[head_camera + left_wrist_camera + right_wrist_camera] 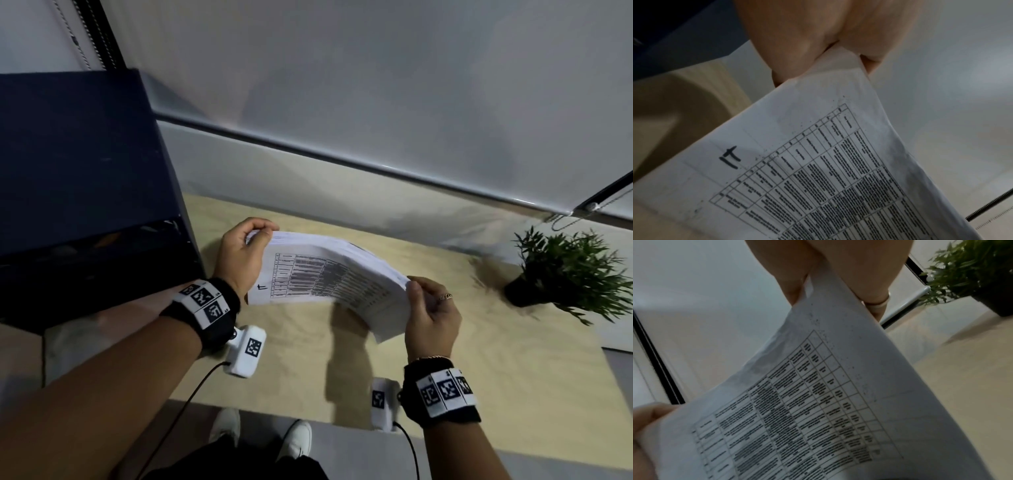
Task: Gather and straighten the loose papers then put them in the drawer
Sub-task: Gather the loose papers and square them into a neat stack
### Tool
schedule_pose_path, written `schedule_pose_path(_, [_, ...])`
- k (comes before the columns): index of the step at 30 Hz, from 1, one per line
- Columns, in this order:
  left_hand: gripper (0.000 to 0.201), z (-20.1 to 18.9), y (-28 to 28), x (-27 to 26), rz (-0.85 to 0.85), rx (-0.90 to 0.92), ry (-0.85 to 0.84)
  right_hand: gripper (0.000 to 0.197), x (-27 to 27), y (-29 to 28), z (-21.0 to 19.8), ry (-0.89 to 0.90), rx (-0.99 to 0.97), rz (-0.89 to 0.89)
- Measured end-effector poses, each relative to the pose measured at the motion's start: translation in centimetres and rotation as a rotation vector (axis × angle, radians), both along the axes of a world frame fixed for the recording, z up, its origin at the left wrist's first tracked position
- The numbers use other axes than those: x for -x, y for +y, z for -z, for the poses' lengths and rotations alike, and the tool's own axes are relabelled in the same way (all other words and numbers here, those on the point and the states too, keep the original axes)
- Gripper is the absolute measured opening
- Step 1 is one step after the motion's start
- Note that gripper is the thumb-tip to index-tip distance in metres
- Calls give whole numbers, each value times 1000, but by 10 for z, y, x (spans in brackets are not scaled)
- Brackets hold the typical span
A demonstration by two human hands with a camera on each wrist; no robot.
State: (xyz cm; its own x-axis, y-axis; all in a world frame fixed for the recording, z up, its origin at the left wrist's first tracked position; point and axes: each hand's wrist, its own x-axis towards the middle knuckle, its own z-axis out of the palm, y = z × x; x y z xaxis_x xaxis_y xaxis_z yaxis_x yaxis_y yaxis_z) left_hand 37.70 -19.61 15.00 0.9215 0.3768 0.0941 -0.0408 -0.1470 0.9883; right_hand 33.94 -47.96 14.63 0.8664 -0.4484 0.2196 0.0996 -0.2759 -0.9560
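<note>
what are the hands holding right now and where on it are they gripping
Both hold one stack of papers, lifted off the table. The left hand pinches its left short edge, the right hand pinches the opposite short edge.

Your head cam looks down from above at the desk; both wrist cams sit close, facing along the fingers. All share the papers.

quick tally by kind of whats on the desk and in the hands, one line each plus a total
Stack of white printed papers, bowed, held above the light wooden desk by the left hand and the right hand: 1
Green potted plant in a black pot: 1
Dark blue box-like cabinet: 1
Total: 3
</note>
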Motion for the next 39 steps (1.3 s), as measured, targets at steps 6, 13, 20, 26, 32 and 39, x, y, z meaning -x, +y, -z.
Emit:
schedule_pose_path(6, [24,-5,2,2,122,-145,-30,39,6,-6,0,-38,967,-80])
schedule_pose_path(13, [58,-7,11,-3,253,-479,-50,78,4,-10,-20,209,1330,-116])
schedule_pose_path(20, [52,-10,19,-14,312,-794,64,89,-9,-21,-28,479,1096,-136])
schedule_pose_path(26, [49,-10,17,-17,309,-818,81,68,7,-23,-20,244,1208,-126])
schedule_pose_path(32, [50,-10,17,-16,312,-819,69,66,14,-18,-16,197,1342,-130])
schedule_pose_path(39, [42,-18,15,-16,308,-912,112,106,-4,-11,-29,305,1291,-128])
